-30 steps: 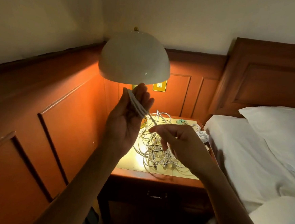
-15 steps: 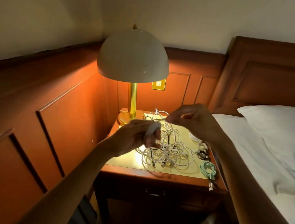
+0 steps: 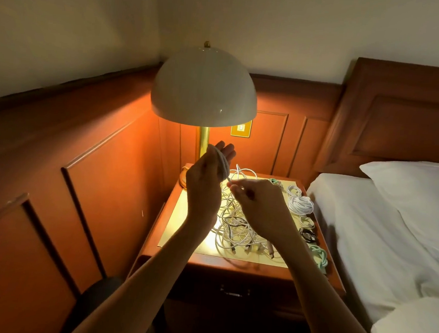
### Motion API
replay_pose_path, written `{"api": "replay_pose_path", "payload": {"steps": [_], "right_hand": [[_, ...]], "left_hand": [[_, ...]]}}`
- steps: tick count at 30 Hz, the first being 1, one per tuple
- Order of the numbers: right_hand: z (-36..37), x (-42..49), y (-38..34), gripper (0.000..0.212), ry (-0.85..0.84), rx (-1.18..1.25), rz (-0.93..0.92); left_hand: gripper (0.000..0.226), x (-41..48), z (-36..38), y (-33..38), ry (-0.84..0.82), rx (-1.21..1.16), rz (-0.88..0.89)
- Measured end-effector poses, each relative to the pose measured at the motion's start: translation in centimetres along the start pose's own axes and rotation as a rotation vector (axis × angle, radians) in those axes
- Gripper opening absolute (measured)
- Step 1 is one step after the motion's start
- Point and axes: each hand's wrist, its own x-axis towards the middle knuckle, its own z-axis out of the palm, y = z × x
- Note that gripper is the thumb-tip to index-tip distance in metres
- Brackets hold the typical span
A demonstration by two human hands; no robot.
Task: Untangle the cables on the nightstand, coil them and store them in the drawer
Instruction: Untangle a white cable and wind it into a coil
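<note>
Wood-panelled walls are lit orange by a cream dome-shaded table lamp on a brass stem (image 3: pixel 205 86), from which all places here are given. In front of the lamp, a wooden nightstand worktop with a brass-coloured inlay (image 3: pixel 181 231) is covered by a loose tangle of white and dark cables (image 3: pixel 234 225). Further right of the lamp, towards the white-sheeted bed (image 3: pixel 365 230), finished coils are laid: a white coiled bundle (image 3: pixel 300 204), a black bundle (image 3: pixel 307 235) and a mint-green bundle (image 3: pixel 318 254).

Just in front of the lamp stem, the left hand (image 3: pixel 203 186) is raised with its grip spread and its fingers straight. A thin white cable (image 3: pixel 222 165) is wound round them in several turns; whether it is pinned by the thumb cannot be told. The grip of the right hand (image 3: pixel 259 209) is pinched on that cable's free end, close beside the left hand.

Coiling of this cable is judged nearly done. The last turns are best laid flat beside the others under light tension. The end is best tucked beneath a wrap before the coil is slipped off, lest it spring open. The dark wooden drawer (image 3: pixel 235 291), low in front of the lamp, is shut.
</note>
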Motion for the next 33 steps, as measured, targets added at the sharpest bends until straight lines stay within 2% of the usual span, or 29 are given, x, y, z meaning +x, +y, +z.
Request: {"api": "replay_pose_path", "payload": {"steps": [3, 6, 11, 13, 17, 20, 22, 24, 26, 28, 31, 33], "right_hand": [[0.1, -0.4, 0.1, 0.021, -0.036, -0.062, 0.028], [-0.6, -0.4, 0.8, 0.017, -0.085, -0.224, 0.059], [-3.1, -0.6, 1.0, 0.004, -0.171, -0.284, 0.09], [-4.2, -0.6, 0.8, 0.008, -0.262, -0.201, 0.078], [-6.2, -0.2, 0.9, 0.012, -0.385, 0.083, 0.113], [-5.8, 0.0, 1.9, 0.012, -0.312, -0.088, -0.043], [-5.4, -0.1, 2.4, 0.011, -0.205, -0.15, -0.112], [-4.9, -0.2, 2.9, 0.029, -0.135, -0.172, -0.161], [-3.8, -0.5, 3.4, 0.035, -0.076, -0.248, -0.257], [-2.5, -0.9, 3.7, 0.033, -0.052, -0.176, -0.258], [-1.2, -1.2, 3.9, 0.038, -0.079, 0.118, -0.104], [-1.2, -1.1, 4.2, 0.037, -0.063, 0.145, -0.089]], "left_hand": [[0.041, -0.2, -0.2, -1.2, -0.083, 0.477, 0.314], [0.026, -0.1, -1.1, -2.6, -0.255, 0.818, 0.591], [0.022, 0.6, -3.0, -3.6, -0.581, 0.957, 0.63], [0.027, 0.5, -3.3, -3.7, -0.655, 0.952, 0.57], [0.039, 0.1, -3.6, -3.1, -0.705, 0.731, 0.356], [0.047, -0.5, -3.5, -3.0, -0.764, 0.596, 0.087], [0.048, -0.5, -3.5, -2.9, -0.73, 0.512, -0.118], [0.046, -0.5, -3.3, -2.7, -0.675, 0.39, -0.28], [0.043, -0.6, -2.9, -2.4, -0.62, 0.301, -0.374], [0.042, -0.8, -2.6, -2.1, -0.566, 0.227, -0.434], [0.05, -1.1, -2.2, -1.5, -0.532, 0.091, -0.515], [0.058, -1.2, -2.0, -1.3, -0.536, 0.126, -0.553]]}}
